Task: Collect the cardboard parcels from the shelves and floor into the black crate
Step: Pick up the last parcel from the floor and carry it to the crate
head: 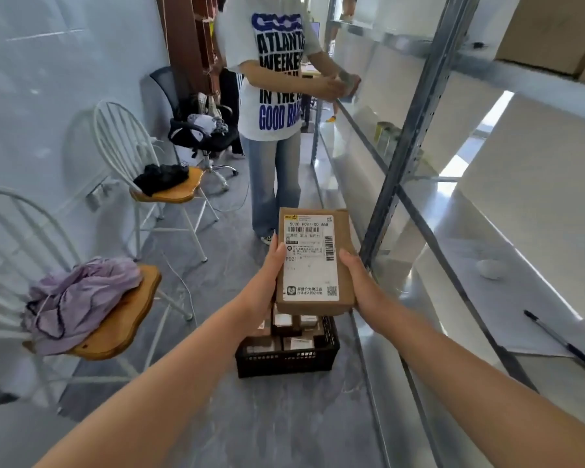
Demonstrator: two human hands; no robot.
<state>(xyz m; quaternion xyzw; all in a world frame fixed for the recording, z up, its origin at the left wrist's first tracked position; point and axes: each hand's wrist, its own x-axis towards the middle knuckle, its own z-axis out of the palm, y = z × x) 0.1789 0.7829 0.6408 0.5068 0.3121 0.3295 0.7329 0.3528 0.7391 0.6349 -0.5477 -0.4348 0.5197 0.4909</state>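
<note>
"Shelves on the right look nearly cleared, bar a big carton far up top; hard to tell if it counts."

"And the black crate on the floor?"

"Several parcels inside. One labelled parcel held above it, left hand and right hand clamped on opposite sides."

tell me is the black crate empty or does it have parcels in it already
Not empty: several small labelled parcels lie inside the black crate; the held cardboard parcel hides its far part.
</note>
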